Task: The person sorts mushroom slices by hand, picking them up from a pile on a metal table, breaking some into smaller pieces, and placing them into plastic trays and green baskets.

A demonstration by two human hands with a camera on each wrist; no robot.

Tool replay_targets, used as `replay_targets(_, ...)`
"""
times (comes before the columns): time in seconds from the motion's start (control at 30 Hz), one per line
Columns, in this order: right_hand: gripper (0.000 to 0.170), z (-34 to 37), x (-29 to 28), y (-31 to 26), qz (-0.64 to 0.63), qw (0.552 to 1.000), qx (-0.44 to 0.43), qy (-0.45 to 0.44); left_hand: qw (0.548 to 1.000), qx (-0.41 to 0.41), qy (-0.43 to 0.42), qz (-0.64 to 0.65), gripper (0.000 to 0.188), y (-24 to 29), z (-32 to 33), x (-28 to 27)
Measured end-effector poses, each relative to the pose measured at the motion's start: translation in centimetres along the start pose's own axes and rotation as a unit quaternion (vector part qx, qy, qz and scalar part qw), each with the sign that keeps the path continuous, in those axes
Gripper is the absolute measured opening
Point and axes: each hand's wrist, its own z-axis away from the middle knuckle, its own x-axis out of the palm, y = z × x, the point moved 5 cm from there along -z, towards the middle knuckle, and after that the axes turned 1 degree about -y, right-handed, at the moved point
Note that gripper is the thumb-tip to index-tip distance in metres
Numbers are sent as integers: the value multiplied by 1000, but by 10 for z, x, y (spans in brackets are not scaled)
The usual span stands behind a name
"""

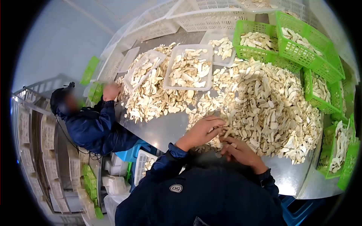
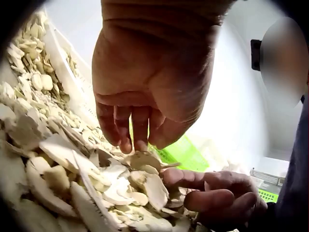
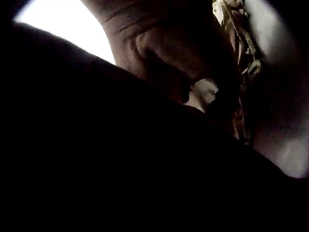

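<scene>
A wide heap of pale dried mushroom slices (image 1: 264, 105) covers the metal table in front of me. My left hand (image 1: 205, 130) reaches over the heap's near edge. In the left wrist view its fingers bend down, with the fingertips and thumb at a thin mushroom slice (image 2: 145, 160). My right hand (image 1: 241, 152) is just beside it, nearer my body, its fingers curled. The dark right wrist view shows a small pale mushroom slice (image 3: 205, 94) held in the right fingers; much of that hand is in shadow.
Green baskets (image 1: 256, 37) with slices line the right and far sides. A clear plastic tray (image 1: 188, 67) of slices sits on the table, left of a flatter one. White crates (image 1: 211, 19) stand behind. Another person (image 1: 90, 124) works at the left, near racks of crates.
</scene>
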Motion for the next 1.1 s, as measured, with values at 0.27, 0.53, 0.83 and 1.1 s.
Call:
replay_targets(0.27, 55, 0, -14, 0, -71, 985, 8, 160, 991, -129, 19, -26, 13, -24, 44, -16)
replay_targets(0.53, 30, -2, -18, 3, -123, 978, -38, 161, 967, 29, 166, -190, 25, -45, -24, -26)
replay_targets(0.83, 24, 0, -19, -5, -115, 976, -49, 179, 990, -103, 56, -74, 18, -50, -12, -38)
replay_targets(1.1, 23, -1, -16, -4, -106, 981, -24, 159, 991, 24, -22, -128, 22, -13, 5, 0)
